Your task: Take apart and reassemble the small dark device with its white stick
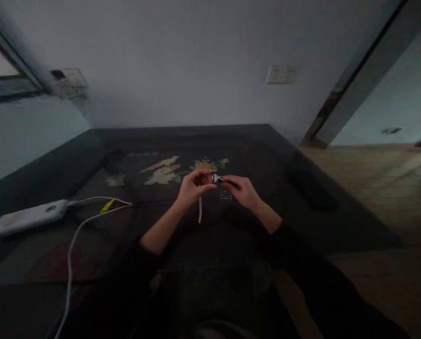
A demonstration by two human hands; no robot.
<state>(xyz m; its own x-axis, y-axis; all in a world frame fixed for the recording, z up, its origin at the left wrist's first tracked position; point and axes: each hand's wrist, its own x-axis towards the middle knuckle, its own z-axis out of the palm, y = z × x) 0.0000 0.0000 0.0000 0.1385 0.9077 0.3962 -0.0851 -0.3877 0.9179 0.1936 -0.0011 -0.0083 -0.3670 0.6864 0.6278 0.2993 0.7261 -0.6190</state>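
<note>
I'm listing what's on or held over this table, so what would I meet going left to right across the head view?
White corded device, yellow tag, left hand, small metallic piece, right hand, dark oblong object.

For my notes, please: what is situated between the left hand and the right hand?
In the head view, a small shiny metallic piece is between the left hand and right hand, too small to identify.
</note>
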